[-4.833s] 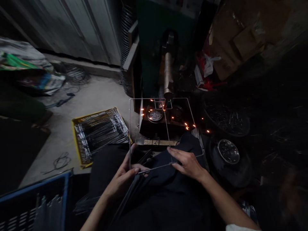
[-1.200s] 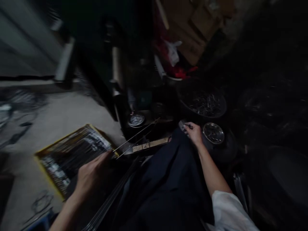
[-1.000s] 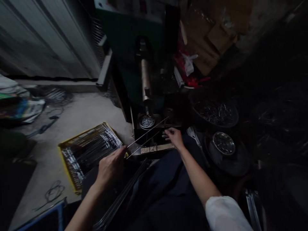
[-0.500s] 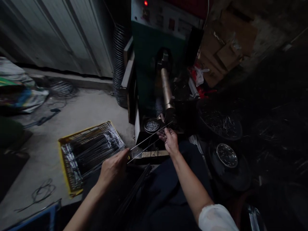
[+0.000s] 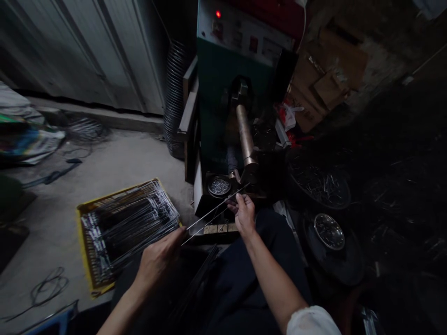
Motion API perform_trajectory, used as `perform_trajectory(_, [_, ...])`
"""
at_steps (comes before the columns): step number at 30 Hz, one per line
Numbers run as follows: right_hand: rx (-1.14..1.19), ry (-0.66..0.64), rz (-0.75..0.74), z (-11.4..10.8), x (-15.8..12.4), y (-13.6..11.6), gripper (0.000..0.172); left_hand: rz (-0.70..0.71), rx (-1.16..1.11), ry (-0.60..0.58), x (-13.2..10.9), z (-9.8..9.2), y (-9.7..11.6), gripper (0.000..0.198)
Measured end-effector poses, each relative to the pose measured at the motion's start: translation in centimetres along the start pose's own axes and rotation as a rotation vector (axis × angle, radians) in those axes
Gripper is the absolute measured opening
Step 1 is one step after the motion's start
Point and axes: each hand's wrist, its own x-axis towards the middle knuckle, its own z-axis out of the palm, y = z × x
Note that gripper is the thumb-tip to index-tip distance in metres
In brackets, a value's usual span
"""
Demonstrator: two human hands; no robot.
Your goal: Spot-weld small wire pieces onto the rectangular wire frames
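Observation:
My left hand (image 5: 162,253) is closed around the near ends of thin metal rods (image 5: 213,210), two of which show slanting up to the right. The far end of the upper rod reaches the tip of a spot-welder-like machine (image 5: 223,74), below its copper-coloured arm (image 5: 245,132). My right hand (image 5: 244,214) is closed near that far end, thumb and fingers pinched; whether it grips the rod or a small part there is too dark to tell. Just left of the machine tip sits a round dish (image 5: 219,186) of small shiny metal pieces.
At left a yellow crate (image 5: 82,242) holds many thin metal rods. More dark rods (image 5: 202,270) lie across my lap. To the right stand a dark basin (image 5: 319,186) with metal pieces and a round dish (image 5: 329,231). A ribbed hose (image 5: 174,97) stands beside the machine.
The view has shifted slightly, so the machine sits lower in the picture. Both hands keep their hold near the machine tip, with the rods at almost the same slant.

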Motion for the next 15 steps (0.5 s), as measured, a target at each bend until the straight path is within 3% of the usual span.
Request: perform_trajectory(15, [-0.018, -0.031, -0.041, 1.2, -0.2, -1.5, 0.035, -0.029, -0.013, 0.007, 0.7, -0.6, 0.3, 0.032])
